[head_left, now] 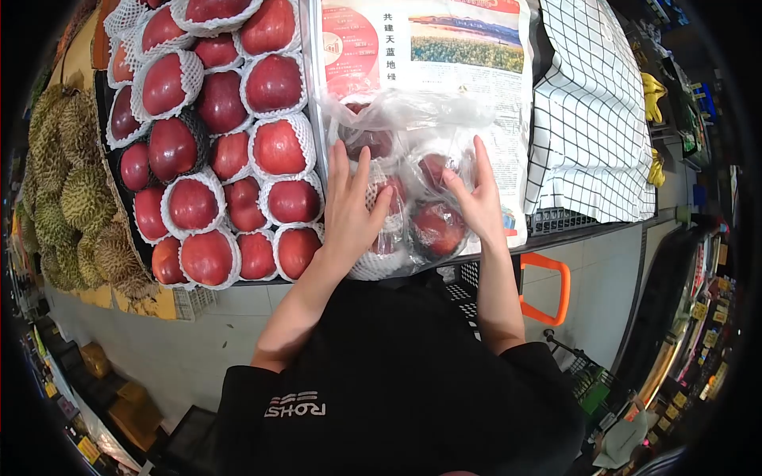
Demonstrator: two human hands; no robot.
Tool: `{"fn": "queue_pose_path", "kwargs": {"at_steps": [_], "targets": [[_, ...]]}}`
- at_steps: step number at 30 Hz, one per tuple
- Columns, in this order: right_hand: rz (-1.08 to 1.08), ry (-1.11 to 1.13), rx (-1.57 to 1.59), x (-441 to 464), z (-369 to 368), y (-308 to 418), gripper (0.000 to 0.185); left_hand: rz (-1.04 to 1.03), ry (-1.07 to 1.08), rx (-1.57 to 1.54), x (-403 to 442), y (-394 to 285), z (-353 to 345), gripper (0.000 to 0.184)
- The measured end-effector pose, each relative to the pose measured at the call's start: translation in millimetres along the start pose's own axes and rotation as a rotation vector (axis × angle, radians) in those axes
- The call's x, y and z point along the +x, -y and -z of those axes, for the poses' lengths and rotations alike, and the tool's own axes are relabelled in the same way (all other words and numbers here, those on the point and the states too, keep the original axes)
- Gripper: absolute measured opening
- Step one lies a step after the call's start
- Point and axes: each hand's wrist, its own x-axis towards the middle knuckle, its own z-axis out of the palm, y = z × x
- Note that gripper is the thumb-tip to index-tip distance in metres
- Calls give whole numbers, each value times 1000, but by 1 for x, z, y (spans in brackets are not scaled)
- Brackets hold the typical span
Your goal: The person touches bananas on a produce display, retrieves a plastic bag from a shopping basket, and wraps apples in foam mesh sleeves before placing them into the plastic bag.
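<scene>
A clear plastic bag (405,194) with several red apples in it lies on a newspaper (468,87) in front of me. At least one apple (438,230) shows plainly through the film, and white foam netting wraps others. My left hand (352,202) rests along the bag's left side, fingers stretched out and apart. At the right side, my right hand (480,198) is also open, its thumb touching the plastic over an apple and its fingers pointing away from me. The bag's loose, crumpled top (421,107) lies beyond the hands.
Left of the bag, rows of red apples (208,258) in foam nets fill a display. Durians (83,198) are piled farther left. To the right are a checked cloth (591,119), bananas (652,97) and an orange handle (562,289) below the table edge.
</scene>
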Motion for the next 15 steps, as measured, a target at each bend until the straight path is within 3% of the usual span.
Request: {"fn": "queue_pose_path", "kwargs": {"at_steps": [2, 6, 15], "targets": [[-17, 144, -111, -11, -6, -4, 76, -15, 9, 10, 1, 4, -2, 64], [-75, 116, -94, -14, -15, 3, 75, -14, 14, 20, 4, 5, 0, 60], [-25, 111, -36, -16, -17, 2, 68, 7, 29, -53, -6, 12, 8, 70]]}}
